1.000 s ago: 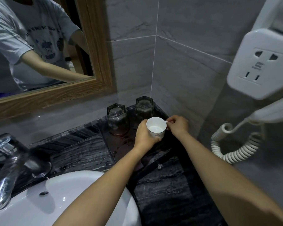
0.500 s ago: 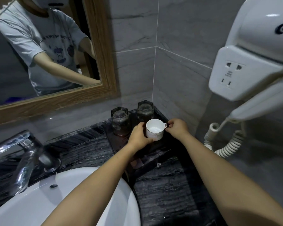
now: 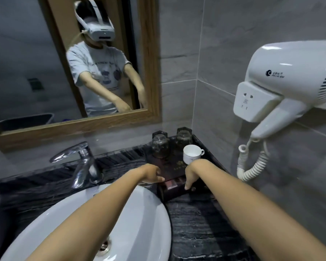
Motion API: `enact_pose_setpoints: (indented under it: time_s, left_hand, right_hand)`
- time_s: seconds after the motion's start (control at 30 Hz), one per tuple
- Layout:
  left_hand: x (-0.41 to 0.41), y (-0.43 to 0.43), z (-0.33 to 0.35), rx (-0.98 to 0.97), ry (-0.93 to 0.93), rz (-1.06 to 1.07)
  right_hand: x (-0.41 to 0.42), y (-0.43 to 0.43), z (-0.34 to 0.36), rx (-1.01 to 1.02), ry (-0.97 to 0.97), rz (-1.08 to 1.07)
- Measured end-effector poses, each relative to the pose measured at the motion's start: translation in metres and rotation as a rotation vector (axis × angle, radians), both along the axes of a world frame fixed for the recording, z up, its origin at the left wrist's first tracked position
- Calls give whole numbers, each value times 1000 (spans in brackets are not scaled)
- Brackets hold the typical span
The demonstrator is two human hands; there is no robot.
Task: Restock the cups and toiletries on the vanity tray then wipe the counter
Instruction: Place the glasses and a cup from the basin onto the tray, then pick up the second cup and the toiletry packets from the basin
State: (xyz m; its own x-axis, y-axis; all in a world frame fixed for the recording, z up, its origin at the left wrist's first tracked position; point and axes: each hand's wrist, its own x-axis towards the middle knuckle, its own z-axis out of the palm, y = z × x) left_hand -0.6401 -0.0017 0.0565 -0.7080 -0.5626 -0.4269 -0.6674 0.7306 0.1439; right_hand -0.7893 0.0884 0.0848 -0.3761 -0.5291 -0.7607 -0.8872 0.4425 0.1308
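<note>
We have the white ceramic handled cup standing free on the dark vanity tray, right of two upturned clear glass tumblers. Our left hand hangs loose and empty; our right hand curls at the tray's front compartment, perhaps on toiletries. Wiping the black marbled counter remains.

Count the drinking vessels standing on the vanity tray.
3: two upturned glasses, back left and back right, and a white cup in front of the right glass. None seem hidden.
</note>
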Motion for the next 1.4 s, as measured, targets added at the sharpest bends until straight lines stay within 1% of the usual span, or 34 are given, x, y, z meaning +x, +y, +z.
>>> enact_pose_setpoints:
  time_s: [0.1, 0.2, 0.27, 0.43, 0.63, 0.77, 0.9, 1.07, 1.23, 1.4]
  left_hand:
    - [39, 10, 13, 28, -62, -34]
    - [83, 17, 29, 54, -58, -14]
    - [116, 20, 40, 73, -59, 38]
    - [211, 20, 64, 97, -152, 185]
    - [337, 15, 90, 55, -179, 351]
    - [427, 11, 96, 51, -164, 494]
    - [512, 4, 91, 75, -142, 595]
    - [597, -9, 68, 125, -90, 713]
    - [645, -24, 29, 125, -3, 812]
    - [657, -42, -19, 61, 129, 933]
  right_hand:
    - [42, -6, 10, 58, -66, 120]
    - [86, -18, 20, 76, -132, 228]
    - [117, -29, 26, 70, -180, 305]
    - [200, -57, 45, 39, -235, 521]
    - [309, -90, 61, -2, -305, 697]
    - [384, -108, 74, -39, -374, 771]
    - [458, -125, 82, -59, -417, 825]
    - [534, -148, 70, -87, -470, 802]
    - [580, -170, 34, -133, -473, 825]
    - [598, -193, -9, -222, -375, 895]
